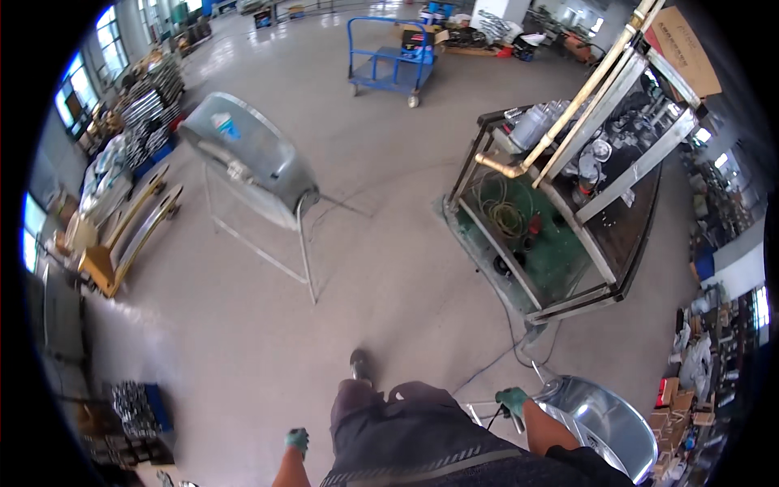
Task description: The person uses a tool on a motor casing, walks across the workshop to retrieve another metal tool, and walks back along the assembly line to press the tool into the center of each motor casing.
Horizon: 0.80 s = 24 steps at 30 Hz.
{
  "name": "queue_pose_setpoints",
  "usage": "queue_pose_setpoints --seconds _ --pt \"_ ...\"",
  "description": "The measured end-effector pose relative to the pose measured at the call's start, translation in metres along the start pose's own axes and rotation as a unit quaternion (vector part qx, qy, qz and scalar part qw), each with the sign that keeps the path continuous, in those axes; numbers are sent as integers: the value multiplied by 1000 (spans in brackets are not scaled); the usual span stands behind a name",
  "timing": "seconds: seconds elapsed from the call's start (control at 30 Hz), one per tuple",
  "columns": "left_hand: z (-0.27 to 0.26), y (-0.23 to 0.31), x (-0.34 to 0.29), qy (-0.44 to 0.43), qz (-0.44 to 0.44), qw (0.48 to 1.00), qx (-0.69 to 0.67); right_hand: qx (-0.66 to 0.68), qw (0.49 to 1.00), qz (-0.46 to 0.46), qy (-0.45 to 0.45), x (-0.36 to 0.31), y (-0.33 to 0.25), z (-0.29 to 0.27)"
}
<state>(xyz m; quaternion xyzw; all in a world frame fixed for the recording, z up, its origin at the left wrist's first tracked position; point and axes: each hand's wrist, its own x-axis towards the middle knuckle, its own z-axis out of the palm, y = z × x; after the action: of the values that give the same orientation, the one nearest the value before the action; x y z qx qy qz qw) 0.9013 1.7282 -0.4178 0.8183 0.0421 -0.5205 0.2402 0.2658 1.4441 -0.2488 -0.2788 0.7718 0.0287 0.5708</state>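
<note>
Metal tub [610,415] on the smooth grey floor [389,284], lower right. The right hand [512,401], green-gloved, bends its fingers beside it; their grip is unclear. The left hand's [297,441] fingers curl narrow. Beyond: cluttered desk [621,243], blue cart [388,71], windows [112,38].

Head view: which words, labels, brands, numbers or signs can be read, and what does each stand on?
No text is legible.
Cardboard box, upper right: dark print, too small and blurred to read.
Metal tub, left: blue-and-white label, any lettering too blurred to read.
</note>
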Motion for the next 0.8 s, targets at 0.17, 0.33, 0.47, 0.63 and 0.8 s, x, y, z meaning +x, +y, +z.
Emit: queue_pose_setpoints --seconds 0.17,0.33,0.47,0.63,0.8 --pt "67 365 73 -71 268 957 80 169 982 60 66 -16 -101 -22" --pt "176 642 123 -136 428 880 152 368 927 35 70 31 -229 -32" --pt "264 788 104 -211 338 914 81 462 882 -40 81 90 -372 -65" --pt "298 918 119 -210 301 924 105 426 863 -262 75 117 -611 -152" --pt "330 1038 169 -179 199 953 142 546 726 -410 85 99 -793 -241"
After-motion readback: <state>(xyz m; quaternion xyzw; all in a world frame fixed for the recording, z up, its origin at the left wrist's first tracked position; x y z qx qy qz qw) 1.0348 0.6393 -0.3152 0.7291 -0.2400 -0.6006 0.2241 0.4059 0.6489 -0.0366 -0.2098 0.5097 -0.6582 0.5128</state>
